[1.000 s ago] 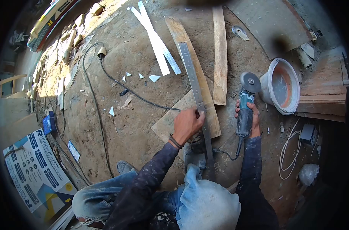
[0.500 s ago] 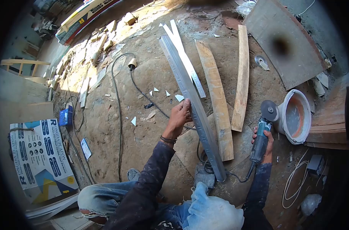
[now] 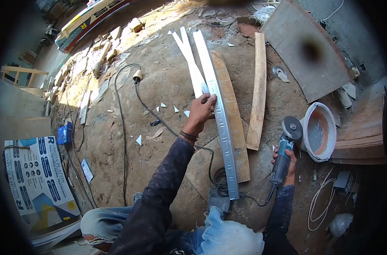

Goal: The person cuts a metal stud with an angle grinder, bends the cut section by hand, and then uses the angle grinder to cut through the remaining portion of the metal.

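A long slotted metal channel [image 3: 223,131] lies lengthwise in the middle of the view, its near end by a grey block [image 3: 219,199]. Around its upper half the fingers of my left hand [image 3: 200,111] are closed. Two thinner bright metal strips [image 3: 189,59] cross to the left of its far part. My right hand [image 3: 285,159] grips an angle grinder [image 3: 280,165], whose disc [image 3: 291,127] points away from me beside a bucket [image 3: 321,131]. Under and right of the channel is a wooden plank [image 3: 231,97].
Another wooden board [image 3: 257,91] lies further right. A black cable [image 3: 121,97] with a plug [image 3: 137,76] runs across the dirt floor at left. A large panel [image 3: 306,46] is at the upper right, a loose disc [image 3: 280,73] near it. A printed box [image 3: 42,178] stands at left.
The channel has turned over in my left hand and shifted right relative to the thin strips, now partly covering the plank. The grinder remains in my right hand.
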### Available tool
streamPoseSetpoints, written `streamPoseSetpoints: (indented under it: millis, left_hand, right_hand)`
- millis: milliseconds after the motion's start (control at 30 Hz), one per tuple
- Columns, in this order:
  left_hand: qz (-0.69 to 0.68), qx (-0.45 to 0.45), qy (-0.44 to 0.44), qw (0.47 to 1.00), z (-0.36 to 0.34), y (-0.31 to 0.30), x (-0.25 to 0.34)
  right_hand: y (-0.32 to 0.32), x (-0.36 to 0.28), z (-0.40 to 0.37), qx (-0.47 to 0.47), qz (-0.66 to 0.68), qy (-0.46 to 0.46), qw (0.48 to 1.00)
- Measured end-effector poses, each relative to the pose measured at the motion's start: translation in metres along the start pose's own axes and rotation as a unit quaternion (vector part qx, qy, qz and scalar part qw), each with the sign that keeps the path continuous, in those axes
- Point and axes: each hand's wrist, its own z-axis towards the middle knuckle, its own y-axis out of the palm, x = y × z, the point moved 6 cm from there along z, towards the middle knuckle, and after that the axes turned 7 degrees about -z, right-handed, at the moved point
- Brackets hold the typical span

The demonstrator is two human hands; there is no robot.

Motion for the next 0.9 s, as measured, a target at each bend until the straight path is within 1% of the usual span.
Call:
streamPoseSetpoints:
  millis: [67,133,200,267,400,467,500,633,733,800,867,900]
  left_hand:
    - [0.029,-0.012,0.02,0.999,0.01,0.015,0.01]
    - [0.026,-0.012,0.023,0.999,0.022,0.025,0.012]
    - [0.024,0.005,0.025,0.999,0.029,0.03,0.012]
    - [0.034,0.015,0.021,0.999,0.043,0.024,-0.004]
    - [0.074,0.014,-0.027,0.997,0.058,0.011,-0.039]
    - [0.046,0.01,-0.018,0.999,0.065,0.001,-0.05]
    - [0.047,0.016,-0.028,0.998,0.054,0.004,-0.04]
    - [0.06,0.018,-0.031,0.998,0.04,0.001,-0.047]
    - [0.04,0.025,-0.046,0.998,0.034,-0.002,-0.054]
    - [0.012,0.019,-0.081,0.996,0.038,-0.001,-0.061]
    - [-0.004,0.01,-0.086,0.996,0.042,0.003,-0.065]
    - [-0.046,-0.013,-0.1,0.994,0.045,0.008,-0.067]
  right_hand:
    - [0.002,-0.002,-0.003,0.004,0.001,-0.002,1.0]
    - [0.0,-0.002,-0.004,0.014,0.01,0.003,1.0]
    - [-0.001,-0.002,-0.004,0.011,0.006,0.003,1.0]
    - [-0.003,-0.001,-0.004,0.008,0.002,0.003,1.0]
    - [-0.005,0.002,-0.006,0.014,0.001,0.005,1.0]
    - [-0.005,0.004,-0.006,0.013,0.011,0.015,1.0]
    - [-0.006,0.005,-0.007,0.015,0.019,0.015,1.0]
    - [-0.003,0.005,-0.005,0.011,0.017,0.017,1.0]
    - [-0.001,0.008,-0.003,0.013,0.014,0.012,1.0]
    - [0.0,0.008,-0.003,0.018,0.011,0.015,1.0]
    - [0.0,0.008,-0.002,0.015,0.012,0.017,1.0]
    - [0.0,0.009,-0.002,0.012,0.014,0.021,1.0]
